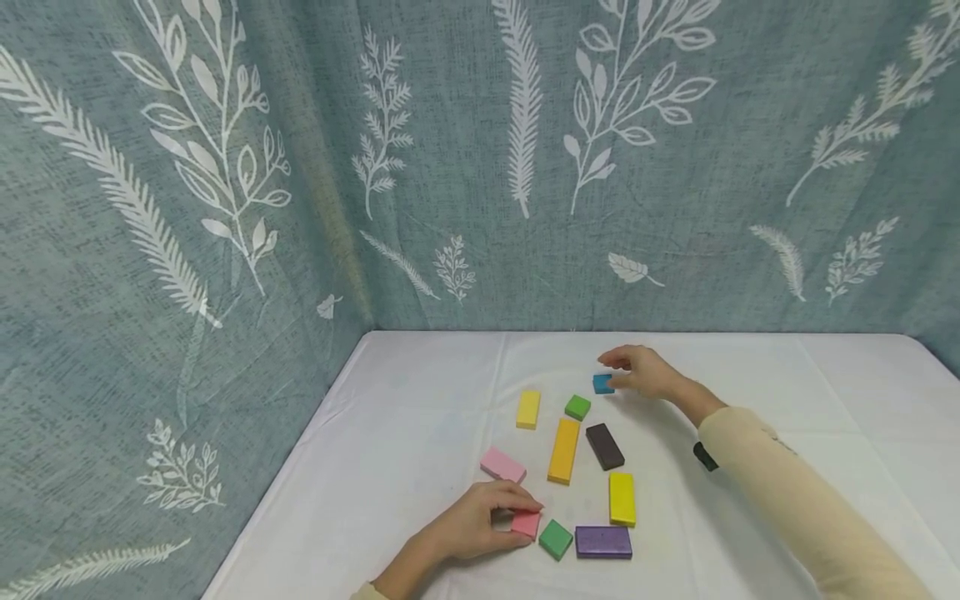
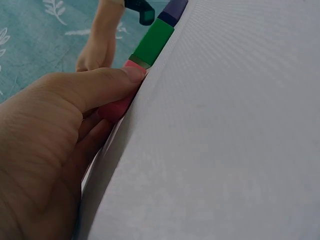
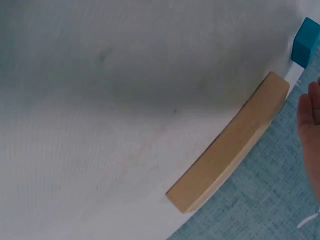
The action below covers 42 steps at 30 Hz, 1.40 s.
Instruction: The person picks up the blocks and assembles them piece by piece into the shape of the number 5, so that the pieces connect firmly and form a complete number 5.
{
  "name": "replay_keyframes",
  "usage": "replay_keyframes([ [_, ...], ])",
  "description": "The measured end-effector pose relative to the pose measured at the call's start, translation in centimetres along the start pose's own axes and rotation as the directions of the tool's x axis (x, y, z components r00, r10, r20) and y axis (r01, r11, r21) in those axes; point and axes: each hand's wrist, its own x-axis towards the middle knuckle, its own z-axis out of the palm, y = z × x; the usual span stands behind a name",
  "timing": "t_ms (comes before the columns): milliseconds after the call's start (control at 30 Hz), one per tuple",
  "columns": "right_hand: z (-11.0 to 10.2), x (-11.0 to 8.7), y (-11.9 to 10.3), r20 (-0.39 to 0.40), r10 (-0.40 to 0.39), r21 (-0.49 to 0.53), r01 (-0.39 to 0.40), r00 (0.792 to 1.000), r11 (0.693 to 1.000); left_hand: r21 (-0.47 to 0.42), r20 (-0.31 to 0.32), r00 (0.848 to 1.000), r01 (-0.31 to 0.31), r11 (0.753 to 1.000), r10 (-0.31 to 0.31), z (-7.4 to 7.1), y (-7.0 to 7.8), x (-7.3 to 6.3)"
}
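Note:
My left hand (image 1: 480, 521) pinches a coral-red block (image 1: 527, 526) low against the white cloth, thumb on the near side and fingers on the far side. In the left wrist view the thumb covers part of this red block (image 2: 119, 107), and a green block (image 2: 151, 44) lines up just beyond it. At the far side of the table, my right hand (image 1: 647, 373) reaches over a small blue block (image 1: 603, 384). Its thumb overlaps the block's right edge; the fingers stretch past the block, apart from the thumb. The right wrist view shows the blue block (image 3: 305, 44) above the fingertips.
Between the hands lie pink (image 1: 503, 466), pale yellow (image 1: 528, 410), light green (image 1: 577, 407), orange (image 1: 563, 451) and dark brown (image 1: 604, 447) blocks. Yellow (image 1: 622, 498) and purple (image 1: 603, 542) ones sit nearer. A long tan block (image 3: 230, 142) appears in the right wrist view. A patterned curtain (image 1: 465, 167) hangs behind.

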Motion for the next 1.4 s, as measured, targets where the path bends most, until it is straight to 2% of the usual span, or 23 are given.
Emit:
replay_keyframes([
  [200,0.7,0.3,-0.1,0.003,-0.019,0.000,0.019,1.000,1.000,0.007,0.001,1.000,-0.004,1.000,0.004,0.1,0.0,0.0],
  [400,1.2,0.8,-0.4,0.028,-0.016,-0.031,0.017,0.999,0.999,0.026,-0.011,1.000,-0.020,0.999,0.020,0.1,0.0,0.0],
  [700,1.5,1.0,-0.3,0.042,-0.045,-0.090,0.048,0.998,0.995,0.011,-0.012,1.000,-0.012,1.000,0.012,0.2,-0.1,0.0],
  [900,1.7,1.2,-0.5,0.038,-0.025,-0.095,0.028,0.999,0.995,0.013,-0.013,1.000,-0.008,1.000,0.008,0.1,-0.1,-0.1],
  [1200,1.0,0.7,-0.8,0.007,-0.003,-0.087,0.004,1.000,0.996,0.006,-0.012,1.000,0.010,1.000,-0.010,0.2,0.0,0.0],
  [1400,-0.1,0.5,-0.9,0.000,0.029,-0.085,-0.029,1.000,0.996,0.005,-0.024,1.000,-0.010,1.000,0.011,0.1,0.1,-0.1],
])
